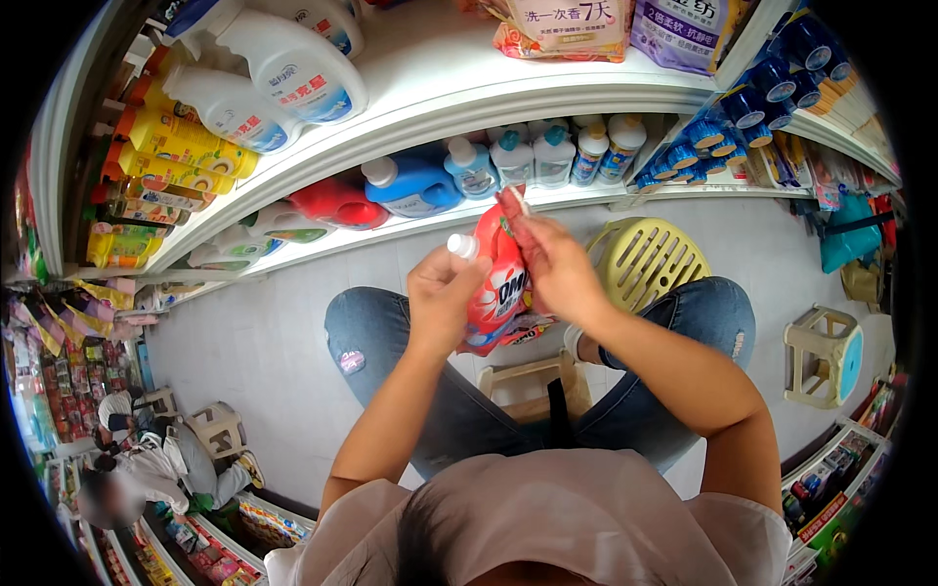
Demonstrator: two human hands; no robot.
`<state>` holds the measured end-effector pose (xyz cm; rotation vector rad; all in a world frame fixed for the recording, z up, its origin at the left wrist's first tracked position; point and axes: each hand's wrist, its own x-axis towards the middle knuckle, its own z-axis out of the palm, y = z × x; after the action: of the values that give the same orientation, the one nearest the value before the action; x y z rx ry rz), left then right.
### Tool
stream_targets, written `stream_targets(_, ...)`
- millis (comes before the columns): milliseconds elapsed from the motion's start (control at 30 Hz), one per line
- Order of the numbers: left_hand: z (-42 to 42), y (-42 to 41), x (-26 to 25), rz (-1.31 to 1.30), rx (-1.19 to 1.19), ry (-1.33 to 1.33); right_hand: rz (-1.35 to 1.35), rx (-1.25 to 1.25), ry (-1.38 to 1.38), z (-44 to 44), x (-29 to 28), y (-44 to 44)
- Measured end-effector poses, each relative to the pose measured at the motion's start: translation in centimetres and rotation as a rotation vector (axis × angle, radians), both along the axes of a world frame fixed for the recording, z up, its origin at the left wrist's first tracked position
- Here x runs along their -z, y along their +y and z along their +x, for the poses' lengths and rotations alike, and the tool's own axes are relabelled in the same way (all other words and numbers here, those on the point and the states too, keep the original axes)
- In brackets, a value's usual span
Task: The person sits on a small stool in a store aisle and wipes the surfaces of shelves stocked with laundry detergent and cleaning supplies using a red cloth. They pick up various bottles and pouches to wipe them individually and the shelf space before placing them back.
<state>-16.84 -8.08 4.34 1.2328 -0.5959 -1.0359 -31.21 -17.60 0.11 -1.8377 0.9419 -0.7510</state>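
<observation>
A red OMO laundry detergent pouch (pixel 492 300) with a white screw cap (pixel 462 246) is held up between my knees. My left hand (pixel 445 291) grips its upper left side, just below the cap. On the other side, my right hand (pixel 563 267) is closed on what looks like a reddish cloth (pixel 523 238), pressed against or very near the pouch. Motion blur hides where cloth and pouch meet. Low behind the pouch, part of another printed OMO package (pixel 529 329) shows.
Ahead, a white shelf (pixel 469 91) bears detergent bottles, with a blue bottle (pixel 412 187) on its lower level. A yellow slotted stool (pixel 648 264) stands by my right knee, another plastic stool (pixel 822 355) farther right. At lower left a person (pixel 157 469) leans towards other shelves.
</observation>
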Motion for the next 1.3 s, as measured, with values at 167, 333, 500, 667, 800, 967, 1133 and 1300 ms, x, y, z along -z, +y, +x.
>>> stream_targets(167,-0.3,0.0,2.6,-0.019,-0.116,-0.042,-0.064,-0.100,-0.195,0.3,-3.1,3.0)
stream_targets(333,-1.0,-1.1,1.7,-0.008,-0.262,0.203,-0.274,-0.276,-0.196,-0.3,-2.3,3.1)
stream_targets(500,0.6,-1.7,0.8,-0.004,-0.351,0.337,-0.559,-0.425,-0.005,-0.3,-0.9,2.9)
stream_targets(667,0.7,-1.5,0.4,-0.101,-0.366,0.244,-0.202,-0.090,-0.027,0.0,1.7,3.4)
stream_targets(800,0.9,-1.0,-0.6,-0.133,-0.319,0.172,0.604,0.084,-0.093,0.2,0.5,0.5)
stream_targets(967,1.7,-0.9,-0.8,-0.140,-0.215,0.080,-0.195,0.065,-0.226,1.4,-0.6,-1.2)
stream_targets(1133,0.9,-2.8,-0.6,-0.131,-0.220,0.164,-0.127,0.005,-0.050,1.2,2.2,1.0)
stream_targets(1300,0.9,-2.5,-1.3,-0.156,-0.176,0.059,1.046,0.008,-0.183,0.6,3.7,1.4)
